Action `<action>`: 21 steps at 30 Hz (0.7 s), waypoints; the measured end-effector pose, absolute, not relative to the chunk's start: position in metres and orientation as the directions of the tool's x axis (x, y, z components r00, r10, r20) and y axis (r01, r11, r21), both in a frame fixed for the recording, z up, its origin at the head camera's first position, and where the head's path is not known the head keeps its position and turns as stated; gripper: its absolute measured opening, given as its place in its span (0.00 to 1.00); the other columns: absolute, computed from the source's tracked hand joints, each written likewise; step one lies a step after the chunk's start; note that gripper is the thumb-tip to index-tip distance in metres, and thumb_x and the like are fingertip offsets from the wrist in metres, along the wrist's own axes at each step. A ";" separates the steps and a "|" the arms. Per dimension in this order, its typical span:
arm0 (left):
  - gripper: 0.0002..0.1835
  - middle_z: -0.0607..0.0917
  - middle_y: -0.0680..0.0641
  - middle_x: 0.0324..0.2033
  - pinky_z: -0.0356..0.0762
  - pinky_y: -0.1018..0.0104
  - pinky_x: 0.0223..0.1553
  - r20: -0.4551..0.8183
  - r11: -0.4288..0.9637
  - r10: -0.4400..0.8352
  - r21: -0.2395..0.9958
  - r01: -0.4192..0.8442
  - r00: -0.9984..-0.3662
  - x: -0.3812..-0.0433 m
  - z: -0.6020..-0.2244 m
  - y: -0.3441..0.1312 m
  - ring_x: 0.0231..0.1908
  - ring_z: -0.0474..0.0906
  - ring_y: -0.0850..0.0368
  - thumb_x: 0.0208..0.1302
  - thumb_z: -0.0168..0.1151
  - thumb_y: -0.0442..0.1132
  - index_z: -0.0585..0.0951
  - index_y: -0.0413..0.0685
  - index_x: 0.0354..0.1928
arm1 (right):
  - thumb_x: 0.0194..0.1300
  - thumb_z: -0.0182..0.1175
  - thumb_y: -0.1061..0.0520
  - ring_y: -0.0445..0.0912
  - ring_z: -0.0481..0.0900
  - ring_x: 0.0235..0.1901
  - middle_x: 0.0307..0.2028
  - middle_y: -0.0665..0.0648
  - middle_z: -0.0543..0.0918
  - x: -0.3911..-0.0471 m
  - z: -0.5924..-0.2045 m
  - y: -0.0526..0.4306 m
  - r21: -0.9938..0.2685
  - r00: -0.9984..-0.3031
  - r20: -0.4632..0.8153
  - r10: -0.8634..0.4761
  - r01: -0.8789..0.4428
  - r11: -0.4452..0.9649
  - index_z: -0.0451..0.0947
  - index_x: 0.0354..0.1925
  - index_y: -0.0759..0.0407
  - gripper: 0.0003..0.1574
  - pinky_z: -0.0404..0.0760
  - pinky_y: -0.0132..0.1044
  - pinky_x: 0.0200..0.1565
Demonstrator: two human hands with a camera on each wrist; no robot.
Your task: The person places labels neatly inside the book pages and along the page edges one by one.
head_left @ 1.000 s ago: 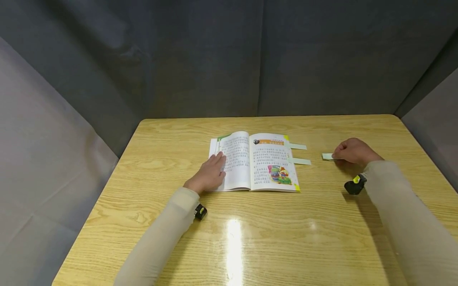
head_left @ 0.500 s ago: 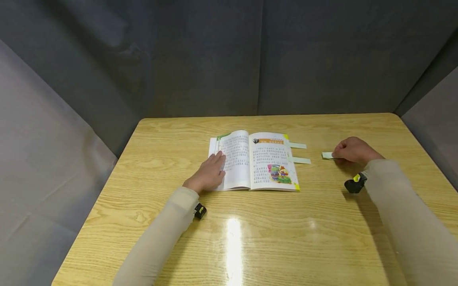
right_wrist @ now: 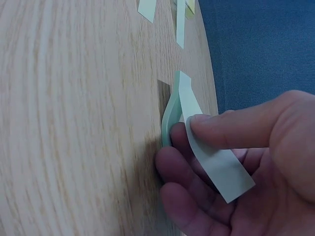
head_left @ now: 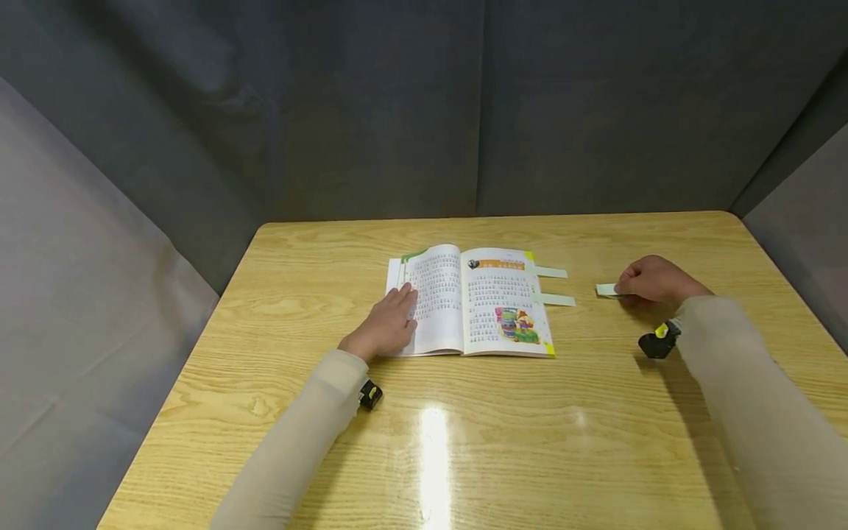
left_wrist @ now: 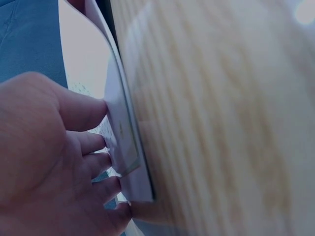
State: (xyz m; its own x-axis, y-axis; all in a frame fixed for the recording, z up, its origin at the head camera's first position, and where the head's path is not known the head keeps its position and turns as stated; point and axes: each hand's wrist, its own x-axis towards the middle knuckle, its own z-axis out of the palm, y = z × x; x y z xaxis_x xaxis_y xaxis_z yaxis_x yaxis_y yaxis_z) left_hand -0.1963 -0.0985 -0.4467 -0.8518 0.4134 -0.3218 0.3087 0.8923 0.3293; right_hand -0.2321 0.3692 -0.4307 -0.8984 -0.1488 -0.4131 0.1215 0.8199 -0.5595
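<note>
An open book point(head_left: 473, 302) lies on the wooden table, printed text on both pages and a colourful cartoon low on the right one. My left hand point(head_left: 386, 322) rests on the left page with its fingers extended; in the left wrist view the thumb point(left_wrist: 86, 113) lies against the page edges. Right of the book, my right hand point(head_left: 656, 281) is at a narrow pale green sticky note pad point(head_left: 606, 290). In the right wrist view, thumb and fingers pinch the top sticky note point(right_wrist: 224, 172), which is peeled up and joined to the pad point(right_wrist: 170, 115) at its far end.
Two pale green sticky notes, an upper one point(head_left: 551, 271) and a lower one point(head_left: 558, 299), stick out from the right page's edge towards the pad. Dark grey curtain point(head_left: 397, 110) hangs behind the table point(head_left: 503, 442), with lighter cloth at both sides.
</note>
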 end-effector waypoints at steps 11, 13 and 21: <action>0.34 0.42 0.44 0.80 0.39 0.53 0.81 -0.330 0.891 0.420 0.327 0.315 -0.845 -0.197 -0.448 -0.100 0.80 0.37 0.47 0.78 0.39 0.46 0.46 0.43 0.79 | 0.69 0.56 0.55 0.47 0.76 0.31 0.30 0.59 0.84 -0.231 -0.433 0.368 -0.558 -0.892 -0.423 -0.159 0.119 0.821 0.78 0.41 0.72 0.17 0.79 0.39 0.33; 0.34 0.42 0.44 0.80 0.39 0.52 0.81 -0.330 0.889 0.424 0.333 0.316 -0.843 -0.196 -0.448 -0.100 0.80 0.37 0.47 0.78 0.39 0.46 0.46 0.43 0.79 | 0.68 0.57 0.55 0.47 0.76 0.31 0.30 0.58 0.83 -0.231 -0.434 0.368 -0.553 -0.891 -0.425 -0.159 0.117 0.825 0.78 0.40 0.72 0.17 0.78 0.38 0.33; 0.34 0.42 0.43 0.80 0.39 0.52 0.81 -0.316 0.878 0.440 0.348 0.329 -0.840 -0.197 -0.446 -0.102 0.80 0.36 0.47 0.78 0.39 0.45 0.46 0.42 0.79 | 0.68 0.56 0.56 0.47 0.77 0.31 0.31 0.59 0.84 -0.233 -0.433 0.369 -0.557 -0.894 -0.413 -0.173 0.097 0.825 0.79 0.41 0.72 0.17 0.81 0.39 0.33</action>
State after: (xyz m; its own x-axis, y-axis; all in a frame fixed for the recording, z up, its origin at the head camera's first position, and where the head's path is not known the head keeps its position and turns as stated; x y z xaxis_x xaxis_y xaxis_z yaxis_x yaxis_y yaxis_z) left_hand -0.1970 -0.1020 -0.4464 -0.8404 0.4405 -0.3157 0.3293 0.8777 0.3481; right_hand -0.2331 0.3692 -0.4327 -0.8944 -0.1730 -0.4125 0.0973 0.8249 -0.5569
